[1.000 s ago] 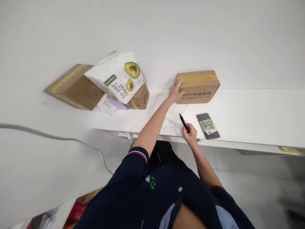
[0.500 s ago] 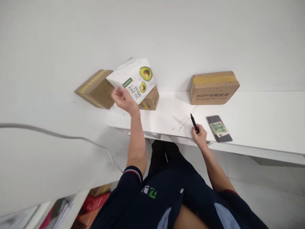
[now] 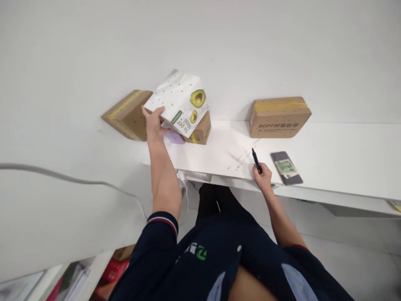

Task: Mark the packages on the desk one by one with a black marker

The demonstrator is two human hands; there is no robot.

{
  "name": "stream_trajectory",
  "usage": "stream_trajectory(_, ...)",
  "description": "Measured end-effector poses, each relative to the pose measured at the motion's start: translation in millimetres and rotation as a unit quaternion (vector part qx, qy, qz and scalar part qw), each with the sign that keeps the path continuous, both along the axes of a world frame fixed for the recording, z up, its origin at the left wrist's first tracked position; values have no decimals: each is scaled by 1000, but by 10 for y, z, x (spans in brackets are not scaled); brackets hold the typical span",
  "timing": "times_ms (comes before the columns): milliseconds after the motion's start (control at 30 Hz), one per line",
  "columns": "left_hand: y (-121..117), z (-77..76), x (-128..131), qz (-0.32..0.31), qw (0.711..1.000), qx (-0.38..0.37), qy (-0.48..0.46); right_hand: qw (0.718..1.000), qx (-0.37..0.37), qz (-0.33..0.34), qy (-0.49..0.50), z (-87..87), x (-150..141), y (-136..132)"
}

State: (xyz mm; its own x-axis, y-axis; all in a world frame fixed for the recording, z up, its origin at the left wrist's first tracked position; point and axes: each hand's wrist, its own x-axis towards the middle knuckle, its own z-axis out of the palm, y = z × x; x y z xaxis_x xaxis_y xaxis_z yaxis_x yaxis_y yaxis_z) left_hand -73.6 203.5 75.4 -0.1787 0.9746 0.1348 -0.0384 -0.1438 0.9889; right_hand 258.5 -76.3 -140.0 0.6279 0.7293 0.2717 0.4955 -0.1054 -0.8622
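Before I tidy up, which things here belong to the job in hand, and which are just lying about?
In hand:
white avocado box, its corner gripped by the left hand
black pen, held in the right hand

Apparently just lying about:
phone
BOPP carton
leftmost brown carton
smaller brown carton
purple item

The one view sits on the wearer's head, looking forward and steeply down past the dark shirt (image 3: 219, 251), nearest the lens at six o'clock. Farther off come the left hand (image 3: 153, 122) at ten o'clock, the right hand (image 3: 263, 177) just past three, the white desk (image 3: 344, 156) stretching toward three, and the pale wall (image 3: 232, 50) at twelve.
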Motion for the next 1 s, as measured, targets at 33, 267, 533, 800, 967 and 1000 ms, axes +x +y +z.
stream_trajectory(33, -138, -39, -5, -8, 1000, -12, -1, 1000, -1, -4, 17, 2, 0, 11)
stream_trajectory(267, -945, -708, 107, 14, 993, 118, 5, 962, 102, 46, 248, 530, -263, 510)
stream_trajectory(533, -1533, -1453, 358, -17, 999, 28, -37, 876, 106, 147, 447, 1090, -763, 931)
stream_trajectory(800, -1915, -1729, 363, -40, 995, 35, 84, 963, 1, 29, 267, 579, -496, 266)
stream_trajectory(967, -2088, -1723, 490, -128, 991, 4, 42, 982, -41, -40, 182, 336, -280, 95)
stream_trajectory(1000, -2104, -1717, 501, -135, 990, -21, 28, 973, -32, -37, 224, 292, -266, 72)
